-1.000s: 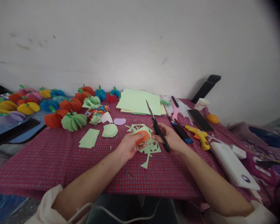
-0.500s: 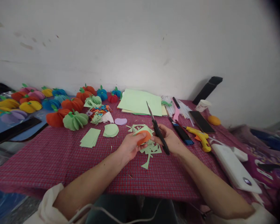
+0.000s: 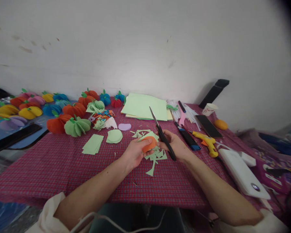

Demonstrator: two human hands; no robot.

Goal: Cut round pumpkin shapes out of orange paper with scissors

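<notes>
My left hand [image 3: 135,151] is closed on an orange paper shape [image 3: 149,144] laid over pale green paper [image 3: 152,134], with the thumb on top. In my right hand [image 3: 173,144] is a pair of black-handled scissors [image 3: 165,140], its blades pointing up and away from me. The fingertips of that hand reach the right edge of the orange shape. Beneath both hands lie pale green paper scraps [image 3: 150,169]. To the left are a stack of rounded green cutouts [image 3: 114,136] and a stack of green rectangles [image 3: 93,144].
Paper pumpkins [image 3: 77,126] in many colours crowd the left side. Green sheets [image 3: 146,105] lie at the back by the wall. Rightward are a utility knife [image 3: 189,139], a yellow glue gun [image 3: 208,142], a dark phone [image 3: 209,126], a paper cup [image 3: 210,109] and a white power bank [image 3: 243,173].
The view has shifted slightly. Both hands keep nearly the same pose, with the paper and scissors still held; the green sheet under the orange shape shows a little more.
</notes>
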